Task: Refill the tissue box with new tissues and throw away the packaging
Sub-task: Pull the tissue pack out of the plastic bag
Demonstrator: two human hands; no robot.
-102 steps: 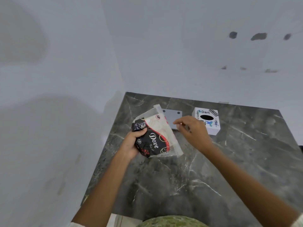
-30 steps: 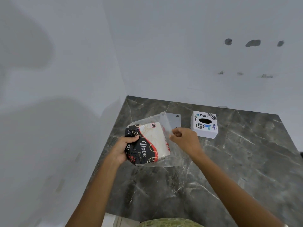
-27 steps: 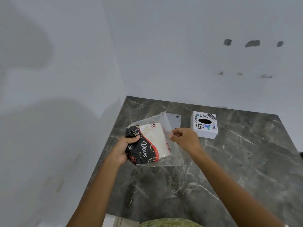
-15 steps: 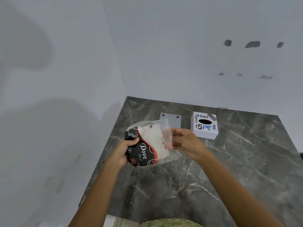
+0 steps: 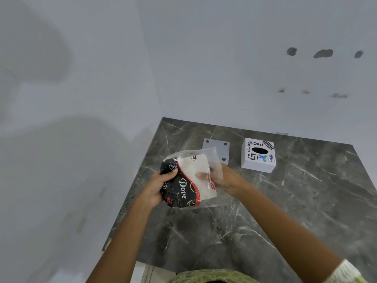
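Count: one clear plastic tissue pack printed black, red and cream (image 5: 188,180), one white cube-shaped tissue box with stickers (image 5: 258,155), one flat grey square plate with dark corner dots (image 5: 219,149), two bare hands of mine.
Left hand: my left hand (image 5: 158,187) is closed around the dark rounded end of the pack, thumb on top, holding it above the dark grey marble worktop (image 5: 285,211).
Right hand: my right hand (image 5: 224,177) is slipped into the open end of the wrapper; my fingers (image 5: 202,176) show blurred through the film, lying on the cream tissues. I cannot tell whether they grip the tissues.
Materials: the wrapper is thin, glossy and crinkled, with a loose transparent flap standing up at the far end; the worktop is polished stone with pale veins; the box looks smooth and rigid, with an oval black slot on top.
Position: the box stands on the worktop near the back wall, well apart from the pack; the plate lies flat just to its left.
Hidden: the flap covers the plate's near left corner; the small print on the pack is unreadable.
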